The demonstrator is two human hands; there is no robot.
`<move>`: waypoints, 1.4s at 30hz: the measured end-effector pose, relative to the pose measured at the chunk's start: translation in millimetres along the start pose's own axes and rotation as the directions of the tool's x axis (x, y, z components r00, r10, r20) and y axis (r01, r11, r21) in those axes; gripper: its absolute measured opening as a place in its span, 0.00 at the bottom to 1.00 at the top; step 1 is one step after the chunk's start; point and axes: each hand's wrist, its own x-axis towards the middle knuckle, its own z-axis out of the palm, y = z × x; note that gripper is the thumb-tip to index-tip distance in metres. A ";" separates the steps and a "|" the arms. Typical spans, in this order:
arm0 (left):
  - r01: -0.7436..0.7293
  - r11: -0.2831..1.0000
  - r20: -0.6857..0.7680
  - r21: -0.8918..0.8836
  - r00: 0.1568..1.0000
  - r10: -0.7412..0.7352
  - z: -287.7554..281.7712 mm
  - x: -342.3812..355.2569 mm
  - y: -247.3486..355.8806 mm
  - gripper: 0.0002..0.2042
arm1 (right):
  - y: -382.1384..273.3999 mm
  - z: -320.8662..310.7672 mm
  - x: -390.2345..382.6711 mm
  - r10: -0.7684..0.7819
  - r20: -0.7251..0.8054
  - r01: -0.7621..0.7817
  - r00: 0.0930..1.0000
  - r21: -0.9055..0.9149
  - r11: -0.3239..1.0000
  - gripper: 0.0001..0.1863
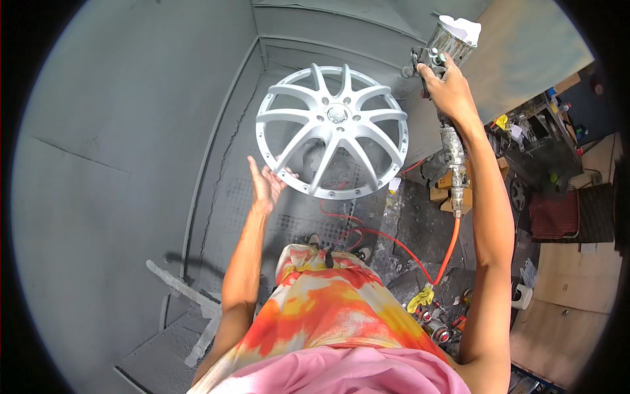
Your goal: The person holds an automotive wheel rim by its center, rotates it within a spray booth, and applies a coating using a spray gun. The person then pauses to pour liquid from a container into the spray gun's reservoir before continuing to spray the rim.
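Observation:
A white multi-spoke wheel (338,113) fills the upper middle, its face up; what supports it is unclear. My left hand (267,185) is at the wheel's lower-left rim, thumb stretched apart, fingertips partly behind the rim. My right hand (446,92) grips a paint-spattered spray gun (426,65) to the wheel's upper right, with a stained metal cup (457,46) on it, topped by white material. A spattered metal fitting (453,154) hangs below that hand, joined to an orange hose (453,246) that snakes across the floor.
Grey booth walls (118,164) rise at left and back, with a panel (525,52) at upper right. Cardboard boxes (462,200), a cluttered rack (551,125), a yellow cloth (420,299) and cans (443,333) lie to the right. Pale bars (177,282) stand at lower left.

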 end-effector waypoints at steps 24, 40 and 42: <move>0.003 0.991 -0.044 -0.134 0.999 -0.009 57.5 -60.3 -67.3 0.50 | -24.3 -8.8 0.9 -0.130 -0.060 0.132 0.990 0.030 0.991 0.25; -0.119 0.989 -0.196 -0.093 0.976 0.099 -30.4 10.1 9.4 0.53 | -44.4 -17.2 -26.1 -0.173 0.075 0.150 0.982 0.249 0.957 0.26; -0.148 0.989 -0.301 -0.029 0.944 0.132 -75.0 -9.1 -9.9 0.52 | -56.7 -14.5 -83.1 -0.189 0.149 0.132 0.971 0.327 0.936 0.24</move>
